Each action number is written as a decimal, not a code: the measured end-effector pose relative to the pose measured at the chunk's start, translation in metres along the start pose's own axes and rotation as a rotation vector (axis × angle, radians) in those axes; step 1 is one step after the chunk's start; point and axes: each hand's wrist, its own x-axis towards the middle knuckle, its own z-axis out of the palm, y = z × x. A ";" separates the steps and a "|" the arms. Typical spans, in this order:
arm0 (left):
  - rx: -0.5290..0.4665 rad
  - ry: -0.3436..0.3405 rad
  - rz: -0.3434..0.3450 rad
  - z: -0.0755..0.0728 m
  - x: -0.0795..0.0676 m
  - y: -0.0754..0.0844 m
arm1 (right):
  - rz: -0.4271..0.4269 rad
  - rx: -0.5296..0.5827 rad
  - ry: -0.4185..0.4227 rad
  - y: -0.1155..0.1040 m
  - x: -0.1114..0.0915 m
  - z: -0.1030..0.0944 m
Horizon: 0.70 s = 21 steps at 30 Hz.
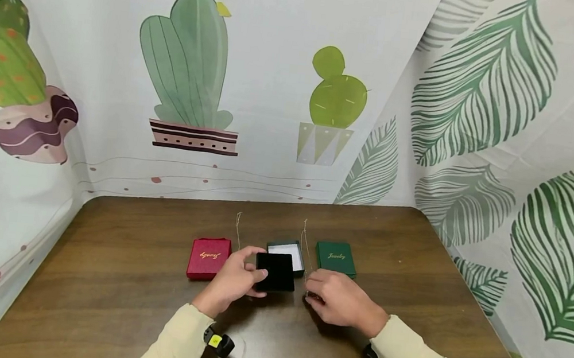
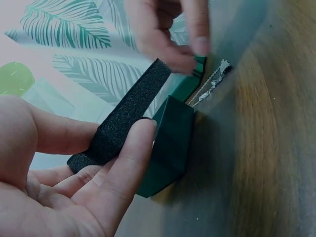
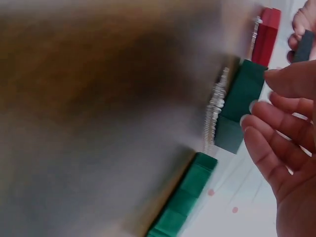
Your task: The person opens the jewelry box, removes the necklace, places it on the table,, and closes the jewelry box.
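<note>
My left hand pinches a square black foam insert between thumb and fingers; in the left wrist view the foam pad is tilted edge-on. Just behind it, an open dark green jewelry box shows its white inside. My right hand hovers right of the box, near the lower end of a thin chain necklace. Its fingers are loosely bent in the right wrist view, with nothing seen between them. There, the necklace lies beside the open box.
A closed red jewelry box stands left of the left hand, with a second chain necklace beside it. A green lid or box marked "Jewelry" lies behind the right hand. Patterned cloth hangs beyond the wooden table.
</note>
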 end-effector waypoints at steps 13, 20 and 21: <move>-0.007 -0.048 0.026 0.009 0.004 0.003 | 0.372 0.447 -0.155 -0.008 0.014 -0.020; -0.025 -0.089 0.042 0.014 0.006 0.001 | 0.399 0.510 -0.114 -0.005 0.020 -0.019; -0.026 -0.095 0.045 0.014 0.006 0.001 | 0.398 0.511 -0.113 -0.004 0.020 -0.019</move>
